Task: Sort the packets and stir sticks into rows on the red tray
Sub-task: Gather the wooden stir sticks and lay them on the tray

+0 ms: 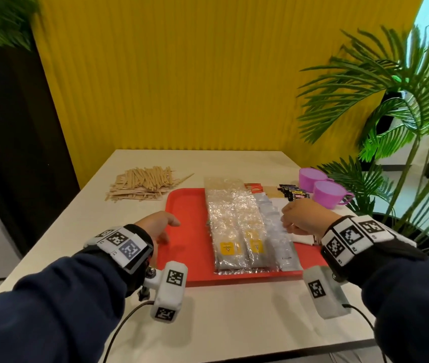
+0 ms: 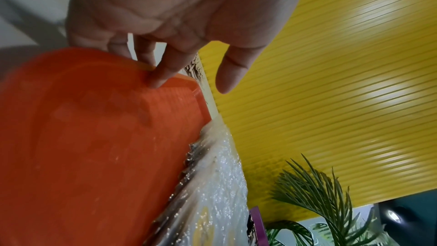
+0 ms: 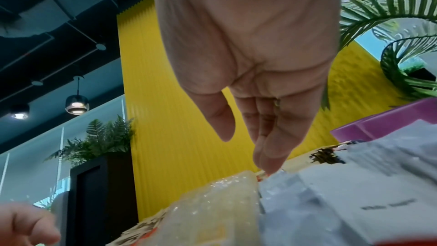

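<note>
You were squaring the grey packets [image 1: 279, 231] beside the clear-wrapped row [image 1: 234, 226] on the red tray [image 1: 184, 242], right hand [image 1: 302, 218] fingertips pressing them, left hand [image 1: 155, 226] relaxed on the tray's left rim; the stir sticks [image 1: 142, 184], far left off the tray, probably needed fetching next.

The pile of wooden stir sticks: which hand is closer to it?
Left. The left hand rests at the red tray's left edge, below the stir sticks; the right hand is across the tray.

The head view looks down across the red tray [image 1: 187, 221]; both wrist views skim it closely.
</note>
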Available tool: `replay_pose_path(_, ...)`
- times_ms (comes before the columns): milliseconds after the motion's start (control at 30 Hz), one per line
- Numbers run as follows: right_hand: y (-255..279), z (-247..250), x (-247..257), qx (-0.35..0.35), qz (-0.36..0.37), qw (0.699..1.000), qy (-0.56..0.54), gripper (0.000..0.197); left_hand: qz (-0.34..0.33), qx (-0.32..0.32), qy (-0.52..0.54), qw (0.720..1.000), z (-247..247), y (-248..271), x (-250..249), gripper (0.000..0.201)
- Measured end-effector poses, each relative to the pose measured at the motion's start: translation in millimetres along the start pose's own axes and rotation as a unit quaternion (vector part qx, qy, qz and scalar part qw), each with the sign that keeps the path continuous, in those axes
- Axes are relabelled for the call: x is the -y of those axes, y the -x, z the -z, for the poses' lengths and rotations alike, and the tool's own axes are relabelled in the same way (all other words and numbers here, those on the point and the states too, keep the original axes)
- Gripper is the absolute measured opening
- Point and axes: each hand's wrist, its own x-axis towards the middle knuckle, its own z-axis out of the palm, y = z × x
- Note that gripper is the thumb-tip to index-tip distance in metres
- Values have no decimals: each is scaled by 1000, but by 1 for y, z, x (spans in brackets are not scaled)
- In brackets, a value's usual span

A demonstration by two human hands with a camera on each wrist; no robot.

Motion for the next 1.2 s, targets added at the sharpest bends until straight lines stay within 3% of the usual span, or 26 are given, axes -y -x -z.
replay_pose_path(100, 3, -5, 18, -9, 24, 999, -41, 9, 12, 30, 4, 999, 4, 3, 3, 33)
replay_pose_path(200, 5, -14, 40, -1, 43, 997, -68, 28, 6, 39, 12, 999, 8, 8, 5, 25)
replay_pose_path(267, 6, -22, 58, 6, 62, 994, -89, 29, -16, 21, -12, 1000, 13, 11, 3, 18)
replay_pose_path(400, 4, -42, 108, 28, 85, 984, -155, 12, -86, -8, -27, 996, 36, 7, -20, 40)
replay_pose_path(500, -5, -59, 149, 55, 99, 976, -187, 24, -116, -49, 6, 992, 58, -4, -45, 48)
replay_pose_path(600, -21, -72, 187, 71, 120, 977, -159, 34, -129, -76, 48, 988, 81, -21, -68, 28)
replay_pose_path(733, -52, -86, 225, 79, 120, 978, -151, 48, -148, -84, 66, 983, 103, -48, -94, 54)
replay_pose_path(900, -106, -108, 255, 90, 109, 979, -147, 49, -157, -91, 50, 982, 116, -88, -120, 50)
replay_pose_path(1200, -196, -122, 260, 125, 138, 983, 2, 39, -119, -85, -42, 988, 109, -157, -154, 54)
